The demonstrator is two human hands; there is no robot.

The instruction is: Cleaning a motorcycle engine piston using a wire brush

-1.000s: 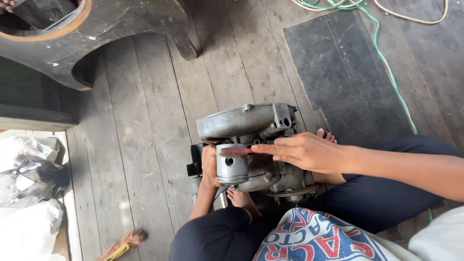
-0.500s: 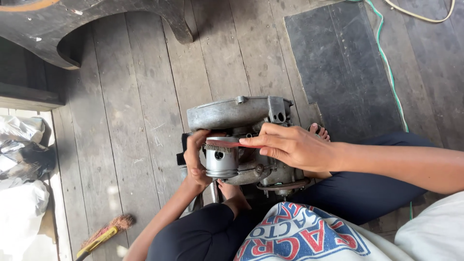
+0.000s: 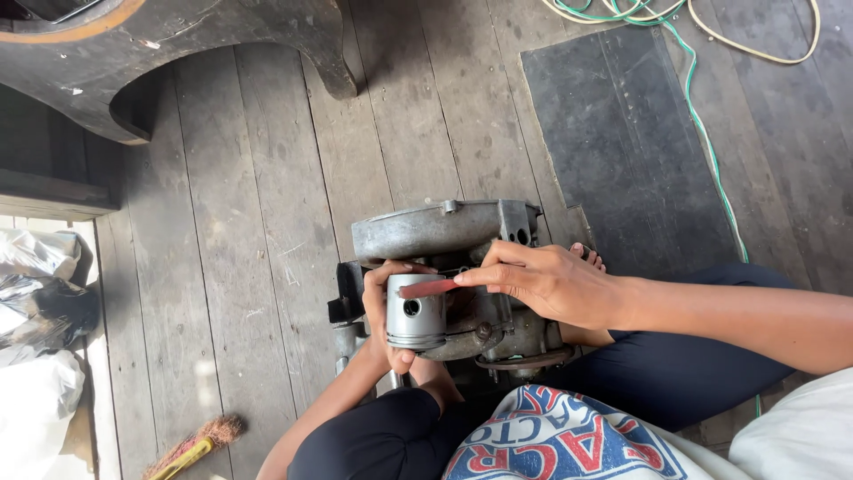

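Since a second ago I'm sliding my left hand [image 3: 384, 316] around the piston [image 3: 416, 311], gripping it upright, while my right hand [image 3: 542, 283] is pinching a red blade [image 3: 430, 287] crosswise on its crown.

Our floor: weathered grey wooden planks [image 3: 240, 222] carrying everything in view.

On the planks we see a dark rubber mat [image 3: 622, 142] at upper right, with green and cream cords [image 3: 702, 133] trailing over its corner. A grey engine block [image 3: 444, 231] sits on the boards near the middle, just beside the mat's lower left corner. At far left lie crumpled plastic bags [image 3: 35, 320], and below them a small brush with a yellow handle [image 3: 191, 449]. A dark curved wooden piece [image 3: 204, 36] stands on the boards at top left.
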